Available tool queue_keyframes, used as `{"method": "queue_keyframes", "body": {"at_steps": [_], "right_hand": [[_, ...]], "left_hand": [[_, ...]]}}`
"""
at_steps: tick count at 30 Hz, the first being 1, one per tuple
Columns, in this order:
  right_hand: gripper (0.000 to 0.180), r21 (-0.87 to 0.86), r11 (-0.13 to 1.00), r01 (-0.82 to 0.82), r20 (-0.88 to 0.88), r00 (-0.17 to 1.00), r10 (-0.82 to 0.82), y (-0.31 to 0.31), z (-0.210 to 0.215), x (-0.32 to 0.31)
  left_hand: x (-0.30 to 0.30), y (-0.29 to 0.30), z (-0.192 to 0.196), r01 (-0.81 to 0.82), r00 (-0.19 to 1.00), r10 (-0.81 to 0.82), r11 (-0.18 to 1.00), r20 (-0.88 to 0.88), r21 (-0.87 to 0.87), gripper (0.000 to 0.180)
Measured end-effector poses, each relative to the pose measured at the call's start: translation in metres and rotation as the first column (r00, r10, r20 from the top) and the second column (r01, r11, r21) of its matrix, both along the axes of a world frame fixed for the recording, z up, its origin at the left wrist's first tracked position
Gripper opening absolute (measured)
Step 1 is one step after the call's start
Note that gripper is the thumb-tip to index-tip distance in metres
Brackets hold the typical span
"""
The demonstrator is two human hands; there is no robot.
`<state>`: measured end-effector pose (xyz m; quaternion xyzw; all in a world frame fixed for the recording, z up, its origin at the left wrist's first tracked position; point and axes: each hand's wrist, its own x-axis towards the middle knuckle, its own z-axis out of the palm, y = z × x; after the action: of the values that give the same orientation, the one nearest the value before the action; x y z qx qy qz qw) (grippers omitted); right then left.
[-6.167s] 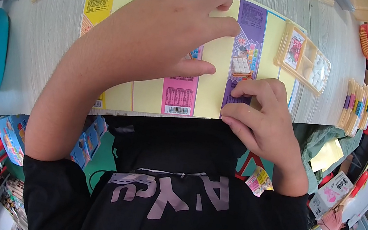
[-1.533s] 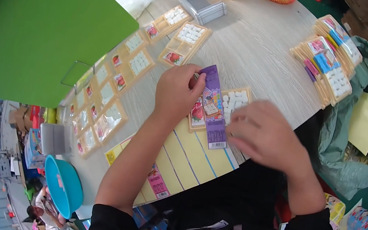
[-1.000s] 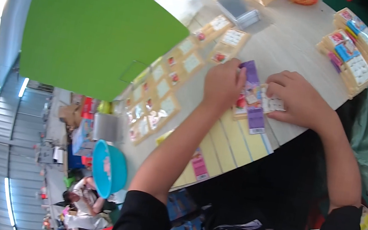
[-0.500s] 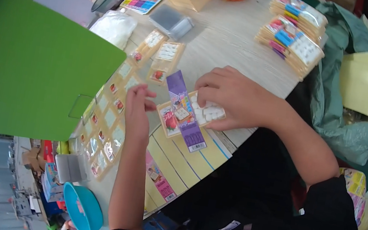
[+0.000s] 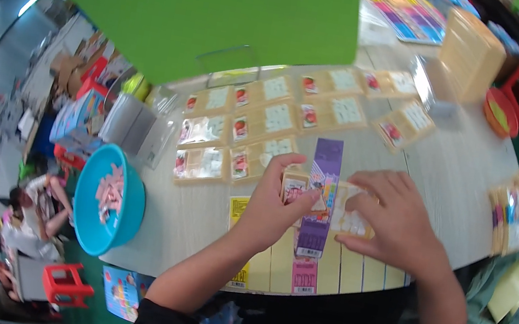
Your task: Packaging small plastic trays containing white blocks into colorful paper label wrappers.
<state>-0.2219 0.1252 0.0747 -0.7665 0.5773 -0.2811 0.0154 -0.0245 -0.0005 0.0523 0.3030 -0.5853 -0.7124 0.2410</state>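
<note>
A cream plastic tray, with white pieces at one end and a strawberry picture card at the other, is held between my hands. Across its middle lies a purple printed paper strip, sticking out past the tray at both ends. My left hand grips the left end, its thumb pressing near the strip. Fingers curved around the right end, my right hand holds the tray by its edges. Below it, yellow card sheets and a pink printed strip lie along the table's near edge.
Several similar filled trays stand in rows beyond my left hand, before a large green panel. A blue basin with pink pieces is at the left. Bundled packs and an orange basket are at the right.
The view has swung left, bringing the blue basin and tray rows further in. My left hand, earlier apart from the tray, has closed on its left end; my right hand keeps its hold.
</note>
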Motion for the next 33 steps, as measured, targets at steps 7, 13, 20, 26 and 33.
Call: {"method": "queue_keyframes", "body": {"at_steps": [7, 13, 20, 26, 33], "right_hand": [[0.028, 0.129, 0.990, -0.049, 0.199, 0.980, 0.022, -0.029, 0.014, -0.005], [0.041, 0.234, 0.972, 0.034, 0.524, 0.838, -0.156, -0.051, 0.003, -0.018], [0.038, 0.301, 0.934, -0.192, 0.719, 0.689, -0.090, -0.054, -0.026, -0.021], [0.033, 0.378, 0.884, -0.276, 0.672, 0.739, -0.057, -0.052, -0.037, -0.011], [0.039, 0.331, 0.886, -0.326, 0.693, 0.721, 0.006, -0.053, -0.044, 0.002]], "left_hand": [[0.024, -0.024, -0.008, 0.140, 0.988, -0.129, 0.981, 0.086, -0.132, 0.046], [0.017, -0.016, -0.020, 0.225, 0.974, -0.211, 0.870, 0.082, -0.439, 0.045], [0.021, -0.009, -0.025, 0.245, 0.966, -0.259, 0.897, 0.011, -0.369, 0.043], [0.022, -0.008, -0.031, 0.210, 0.971, -0.237, 0.892, -0.018, -0.401, 0.042], [0.020, -0.008, -0.039, 0.134, 0.974, -0.193, 0.913, -0.118, -0.385, 0.037]]}}
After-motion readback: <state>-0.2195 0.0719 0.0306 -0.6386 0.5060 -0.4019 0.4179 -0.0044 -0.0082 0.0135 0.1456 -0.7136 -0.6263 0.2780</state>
